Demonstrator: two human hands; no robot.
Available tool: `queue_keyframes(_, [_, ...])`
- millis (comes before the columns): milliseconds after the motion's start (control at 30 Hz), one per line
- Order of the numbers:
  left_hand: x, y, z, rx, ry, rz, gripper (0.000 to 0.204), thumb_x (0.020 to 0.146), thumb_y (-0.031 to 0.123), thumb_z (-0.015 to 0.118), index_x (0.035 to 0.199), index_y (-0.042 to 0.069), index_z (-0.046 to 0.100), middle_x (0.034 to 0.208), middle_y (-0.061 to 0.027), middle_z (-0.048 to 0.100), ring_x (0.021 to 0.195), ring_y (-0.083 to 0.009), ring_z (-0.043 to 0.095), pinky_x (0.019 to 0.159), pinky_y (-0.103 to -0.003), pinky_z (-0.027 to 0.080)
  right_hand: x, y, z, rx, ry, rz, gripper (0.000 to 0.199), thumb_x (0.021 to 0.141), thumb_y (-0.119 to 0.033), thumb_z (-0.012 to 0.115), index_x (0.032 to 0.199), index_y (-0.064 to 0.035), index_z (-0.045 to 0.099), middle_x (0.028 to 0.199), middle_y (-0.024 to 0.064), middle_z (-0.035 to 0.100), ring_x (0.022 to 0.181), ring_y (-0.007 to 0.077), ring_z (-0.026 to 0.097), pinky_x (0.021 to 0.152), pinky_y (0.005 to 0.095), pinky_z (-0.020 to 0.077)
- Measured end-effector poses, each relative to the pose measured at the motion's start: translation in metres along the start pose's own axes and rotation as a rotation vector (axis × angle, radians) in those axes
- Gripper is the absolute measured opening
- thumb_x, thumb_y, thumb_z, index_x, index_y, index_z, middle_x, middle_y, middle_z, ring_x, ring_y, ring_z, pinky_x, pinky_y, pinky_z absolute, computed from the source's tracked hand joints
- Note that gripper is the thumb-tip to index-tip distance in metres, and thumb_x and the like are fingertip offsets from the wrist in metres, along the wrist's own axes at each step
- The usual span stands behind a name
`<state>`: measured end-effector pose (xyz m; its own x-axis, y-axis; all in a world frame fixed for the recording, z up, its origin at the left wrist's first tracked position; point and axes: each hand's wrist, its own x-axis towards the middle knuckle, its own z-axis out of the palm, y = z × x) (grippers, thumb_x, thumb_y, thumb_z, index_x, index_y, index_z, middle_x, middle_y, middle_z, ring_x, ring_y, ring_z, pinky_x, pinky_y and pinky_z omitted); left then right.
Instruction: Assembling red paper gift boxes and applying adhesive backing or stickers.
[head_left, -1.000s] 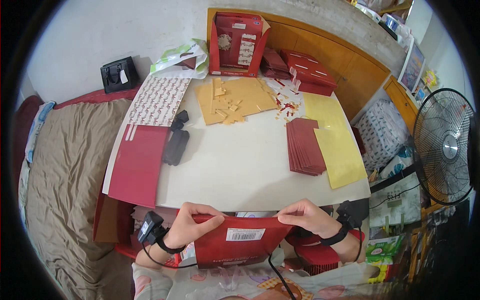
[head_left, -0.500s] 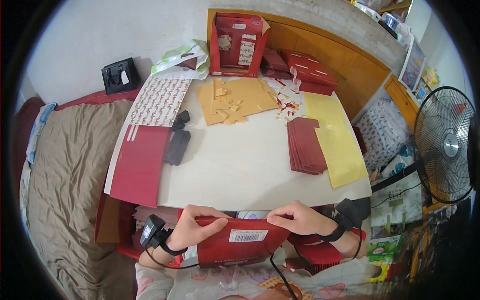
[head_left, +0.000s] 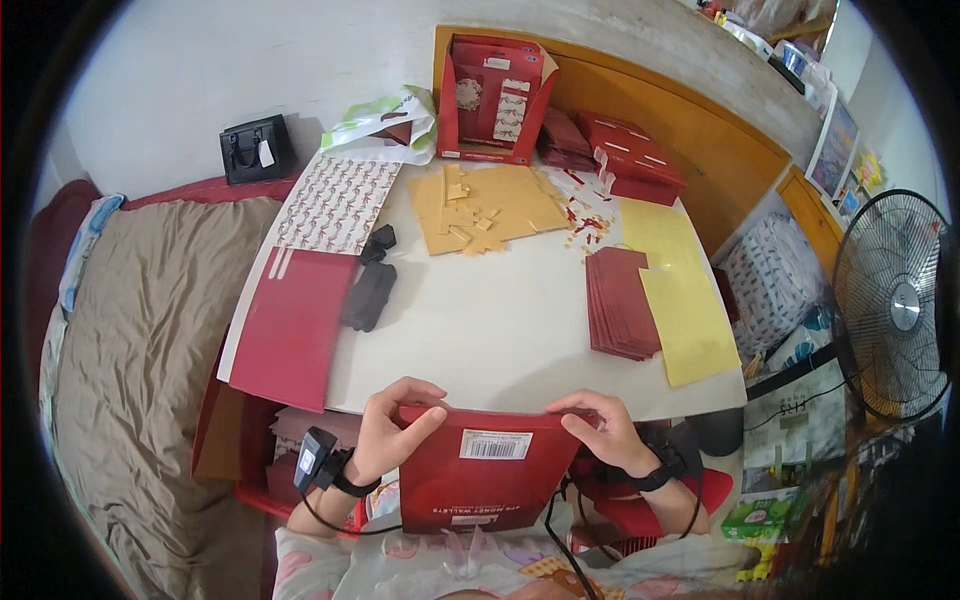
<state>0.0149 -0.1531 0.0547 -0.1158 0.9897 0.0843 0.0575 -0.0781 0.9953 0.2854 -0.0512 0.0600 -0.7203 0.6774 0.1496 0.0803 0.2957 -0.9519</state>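
Note:
I hold a flat red packet [head_left: 480, 480] with a white barcode label upright at the near edge of the white table [head_left: 500, 320]. My left hand [head_left: 395, 425] pinches its top left corner. My right hand [head_left: 600, 430] grips its top right edge. Both wrists wear black bands with cables. On the table's right side lies a stack of dark red envelopes [head_left: 620, 300] beside yellow sheets [head_left: 685, 300].
A red sheet [head_left: 290, 325], patterned paper [head_left: 335, 200] and a black pouch [head_left: 368, 290] lie at the left. Tan card pieces [head_left: 490, 205] and a red display box [head_left: 495, 95] sit at the back. A bed [head_left: 130, 350] is at the left, a fan [head_left: 895, 300] at the right.
My hands have shifted inward along the packet's top edge, and the packet has tipped more upright toward me.

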Motion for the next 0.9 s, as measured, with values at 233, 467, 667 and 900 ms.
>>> queue_keyframes(233, [-0.014, -0.028, 0.003, -0.231, 0.171, 0.098, 0.017, 0.086, 0.007, 0.058, 0.099, -0.003, 0.058, 0.092, -0.0071, 0.063, 0.084, -0.0094, 0.058, 0.075, -0.023, 0.046, -0.013, 0.015, 0.019, 0.320, 0.179, -0.012, 0.021, 0.089, -0.004, 0.054, 0.109, 0.0025, 0.057, 0.105, 0.0069, 0.061, 0.094, 0.0093, 0.054, 0.085, 0.0232, 0.0408])
queue_keyframes(467, [-0.016, -0.015, 0.004, -0.135, 0.194, 0.131, 0.016, 0.088, 0.009, 0.057, 0.097, -0.004, 0.060, 0.084, -0.0036, 0.063, 0.073, -0.0047, 0.056, 0.063, -0.018, 0.044, -0.017, 0.013, 0.018, 0.300, 0.231, 0.114, 0.017, 0.090, -0.007, 0.054, 0.102, 0.0015, 0.062, 0.097, 0.0043, 0.063, 0.091, 0.0074, 0.054, 0.082, 0.0227, 0.0416])
queue_keyframes(667, [-0.016, -0.006, 0.002, -0.162, 0.170, 0.046, 0.017, 0.091, 0.013, 0.056, 0.094, -0.004, 0.060, 0.080, -0.0031, 0.062, 0.069, -0.0042, 0.055, 0.060, -0.018, 0.043, -0.016, 0.006, 0.017, 0.414, 0.193, 0.236, 0.022, 0.093, -0.014, 0.050, 0.099, 0.0015, 0.063, 0.093, 0.0043, 0.064, 0.091, 0.0083, 0.056, 0.082, 0.0233, 0.0431])
queue_keyframes(900, [-0.014, -0.009, 0.001, -0.139, 0.206, 0.010, 0.021, 0.093, 0.016, 0.053, 0.088, -0.004, 0.061, 0.076, -0.0039, 0.063, 0.068, -0.0056, 0.056, 0.061, -0.019, 0.044, -0.025, 0.012, 0.025, 0.555, 0.368, 0.026, 0.019, 0.094, -0.009, 0.046, 0.111, 0.0000, 0.045, 0.108, 0.0123, 0.058, 0.098, 0.0141, 0.056, 0.082, 0.0263, 0.0453])
